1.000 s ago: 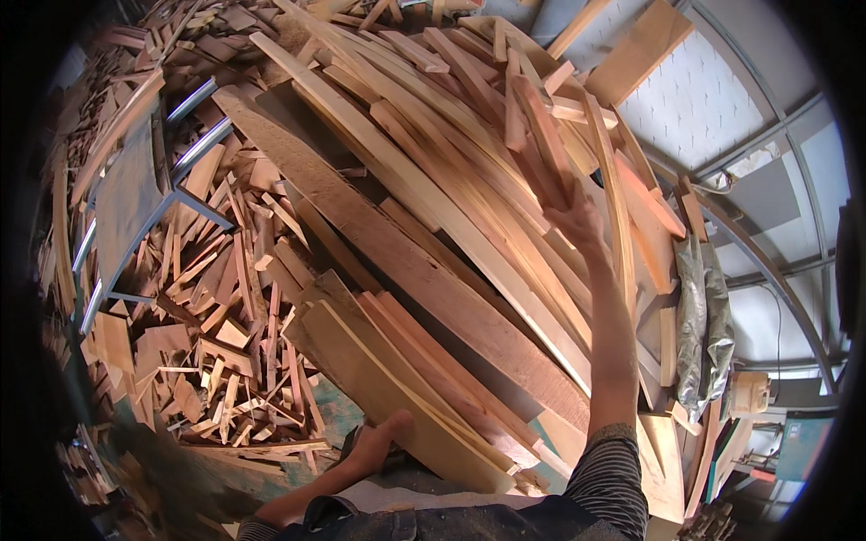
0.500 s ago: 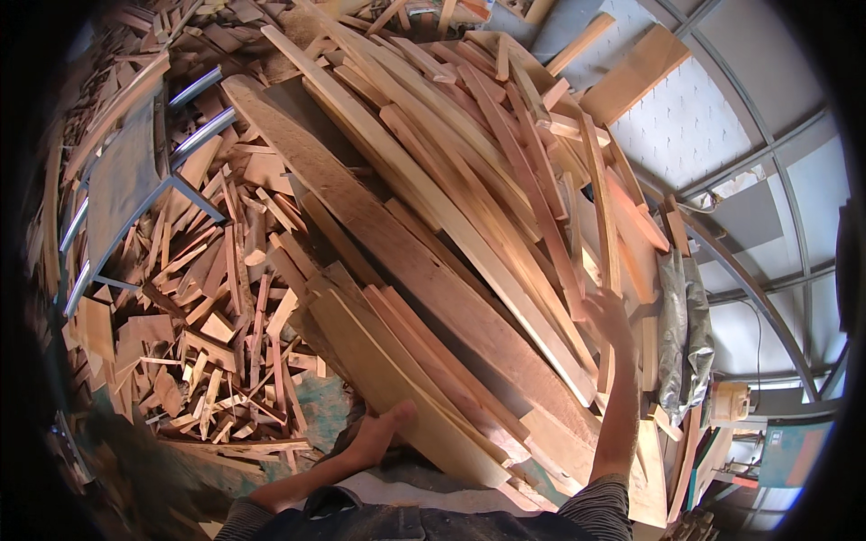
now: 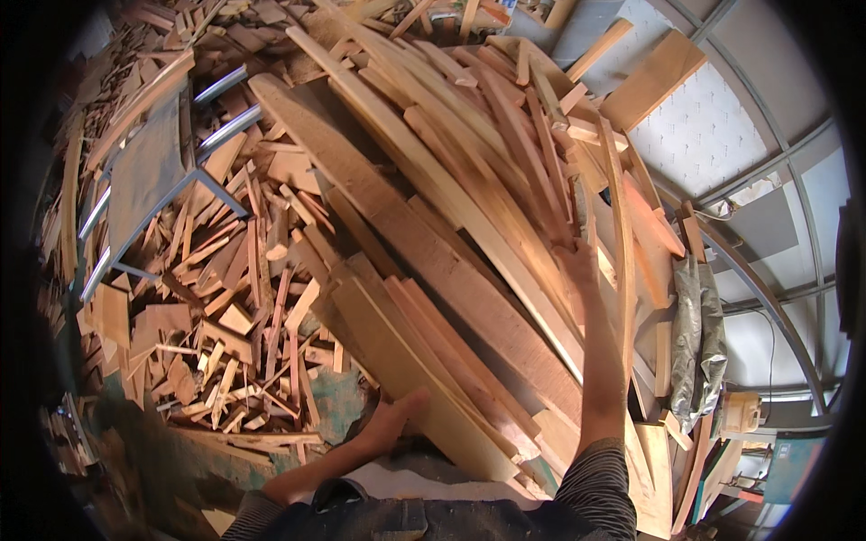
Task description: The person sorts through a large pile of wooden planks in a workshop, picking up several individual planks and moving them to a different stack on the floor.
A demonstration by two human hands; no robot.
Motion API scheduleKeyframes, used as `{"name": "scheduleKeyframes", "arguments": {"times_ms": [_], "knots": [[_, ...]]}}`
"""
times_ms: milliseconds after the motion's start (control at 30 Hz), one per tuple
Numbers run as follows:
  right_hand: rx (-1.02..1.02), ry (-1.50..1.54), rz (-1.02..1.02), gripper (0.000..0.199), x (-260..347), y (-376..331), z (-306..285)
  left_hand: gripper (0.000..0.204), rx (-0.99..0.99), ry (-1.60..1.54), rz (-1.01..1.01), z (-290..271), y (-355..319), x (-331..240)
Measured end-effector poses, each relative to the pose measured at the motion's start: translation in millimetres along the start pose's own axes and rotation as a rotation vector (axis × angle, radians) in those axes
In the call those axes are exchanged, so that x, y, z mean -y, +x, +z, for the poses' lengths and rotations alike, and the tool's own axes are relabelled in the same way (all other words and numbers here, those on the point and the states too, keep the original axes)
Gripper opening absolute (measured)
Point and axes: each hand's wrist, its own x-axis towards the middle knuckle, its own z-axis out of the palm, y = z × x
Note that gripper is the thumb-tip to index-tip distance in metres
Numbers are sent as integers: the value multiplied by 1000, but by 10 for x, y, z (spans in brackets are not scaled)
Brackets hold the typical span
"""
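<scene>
The wide plank (image 3: 424,239) is laid slantwise, and the other pieces are found around it. To the right of the plank, the near end of a reddish strip (image 3: 525,155) is gripped by the right hand (image 3: 575,261). The strip's long edges run down toward the fingers. Little room for moving is left there, because an upright slat (image 3: 615,216) is placed close beside the right forearm. To the left of the plank, the near left edge of a pale board (image 3: 419,388) is held by the left hand (image 3: 397,419): the thumb is laid on top, the fingers are hidden. Between board and plank, 2 red battens (image 3: 457,358) are squeezed. Farther left of the plank, scraps (image 3: 225,316) are heaped.
</scene>
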Motion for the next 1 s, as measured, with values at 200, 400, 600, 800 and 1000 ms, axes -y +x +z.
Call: {"name": "scheduleKeyframes", "arguments": {"times_ms": [200,400,600,800,1000], "knots": [[134,396,57,40,-97,-1127,-327,62,-52,5,-22,112,-122,-103],[111,207,-54,34,232,-2747,-808,58,-59,25,23,106,-29,-9],[187,208,-51,45,173,-3520,-607,83,42,-33,-143,37,-45,-133],[252,151,-505,40,109,-3578,-566,56,-45,31,-51,48,12,1],[422,208,-286,42,280,-3400,-314,66,39,-40,-110,94,-36,-109]]}}
